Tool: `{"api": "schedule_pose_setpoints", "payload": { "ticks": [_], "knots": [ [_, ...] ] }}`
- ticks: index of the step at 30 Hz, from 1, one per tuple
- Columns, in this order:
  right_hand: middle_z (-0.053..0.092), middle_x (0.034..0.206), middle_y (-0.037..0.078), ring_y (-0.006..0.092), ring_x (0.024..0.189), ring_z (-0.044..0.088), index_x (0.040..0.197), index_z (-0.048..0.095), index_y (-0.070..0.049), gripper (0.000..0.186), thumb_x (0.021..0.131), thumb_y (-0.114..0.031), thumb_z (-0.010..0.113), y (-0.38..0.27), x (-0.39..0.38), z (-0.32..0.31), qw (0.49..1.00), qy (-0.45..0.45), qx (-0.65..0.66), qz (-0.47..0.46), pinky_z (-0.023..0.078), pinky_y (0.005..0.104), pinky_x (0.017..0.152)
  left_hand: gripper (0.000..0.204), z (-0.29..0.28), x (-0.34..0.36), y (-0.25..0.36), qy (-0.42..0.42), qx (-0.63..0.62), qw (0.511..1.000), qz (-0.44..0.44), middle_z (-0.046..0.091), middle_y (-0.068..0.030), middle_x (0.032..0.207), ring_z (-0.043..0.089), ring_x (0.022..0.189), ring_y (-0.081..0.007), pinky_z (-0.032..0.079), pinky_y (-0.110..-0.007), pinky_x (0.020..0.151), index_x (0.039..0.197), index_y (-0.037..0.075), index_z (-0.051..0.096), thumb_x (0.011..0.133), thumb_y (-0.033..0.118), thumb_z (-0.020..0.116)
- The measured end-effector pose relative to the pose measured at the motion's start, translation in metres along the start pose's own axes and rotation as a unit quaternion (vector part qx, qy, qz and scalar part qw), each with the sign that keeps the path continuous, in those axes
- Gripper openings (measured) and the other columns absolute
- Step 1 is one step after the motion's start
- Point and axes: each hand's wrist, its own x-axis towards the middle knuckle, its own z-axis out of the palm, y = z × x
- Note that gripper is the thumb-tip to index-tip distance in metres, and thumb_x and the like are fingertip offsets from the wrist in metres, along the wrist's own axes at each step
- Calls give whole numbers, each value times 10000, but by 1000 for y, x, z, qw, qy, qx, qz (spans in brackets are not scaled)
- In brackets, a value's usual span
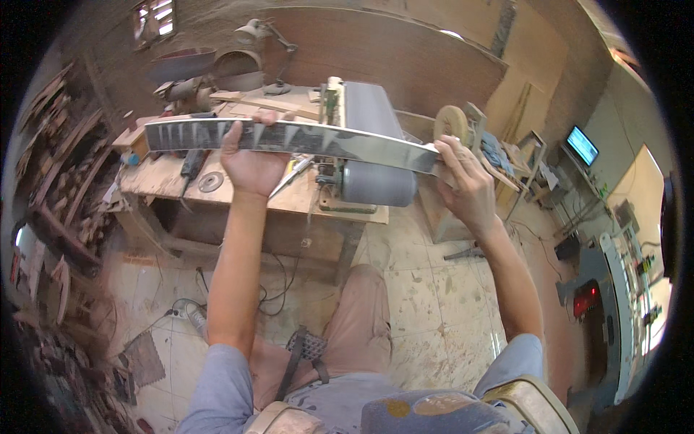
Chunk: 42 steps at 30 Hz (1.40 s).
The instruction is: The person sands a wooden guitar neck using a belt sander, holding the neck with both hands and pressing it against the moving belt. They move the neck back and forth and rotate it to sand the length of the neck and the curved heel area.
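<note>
Two hands (254, 165) (468, 177) apart — gripping strip (340, 141)

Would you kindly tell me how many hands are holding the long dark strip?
2: the left hand grips the strip left of its middle, with fingers partly hidden behind it, and the right hand holds its right end.

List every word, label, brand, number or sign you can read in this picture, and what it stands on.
No text is readable.
Blue monitor screen at right: too small to read.
Red-lit display on the grey machine: too small and blurred to read.
Long strip held by the left hand and right hand: pale and dark patches, no readable text.
</note>
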Motion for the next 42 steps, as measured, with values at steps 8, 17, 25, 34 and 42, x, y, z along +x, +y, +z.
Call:
{"api": "schedule_pose_setpoints", "payload": {
  "ticks": [8,17,25,34,42],
  "knots": [
    [684,1290,136,228,1076,677,1412,595,-12,774,685,-115,839,70,9,-41,818,-366,335,290,515,331,967,503,2,-22,-25,6,202,979,2,607,-194,1154,537,1263,-352,369,-491,1174,1120,-5,625,891,442,646],
    [637,1375,143,278,1224,619,1407,589,-5,742,695,-60,792,88,-29,-49,878,-273,296,260,436,351,1078,471,14,-10,-62,40,249,968,-11,620,-259,1302,561,1288,-371,420,-509,1141,1177,2,640,770,236,606],
    [636,1360,146,332,1253,617,1329,618,-34,583,761,17,736,62,-50,-45,990,-66,68,107,503,411,1030,539,7,6,-68,-49,239,969,-44,505,-266,1480,391,1466,-389,308,-517,1228,1207,52,654,676,144,629],
    [620,1378,157,335,1234,625,1322,605,-17,598,742,57,729,48,-25,-62,967,-151,151,137,520,404,1014,513,3,1,-57,-59,251,966,-38,546,-251,1435,368,1475,-424,296,-579,1226,1202,67,648,718,238,666],
    [705,1220,126,214,1090,634,1386,616,3,883,606,-304,893,79,-12,-64,855,-328,273,294,472,341,994,404,-7,-7,-58,-8,314,949,-1,642,-207,1207,607,1185,-326,479,-459,1044,1138,75,617,880,383,654]
  ]
}}
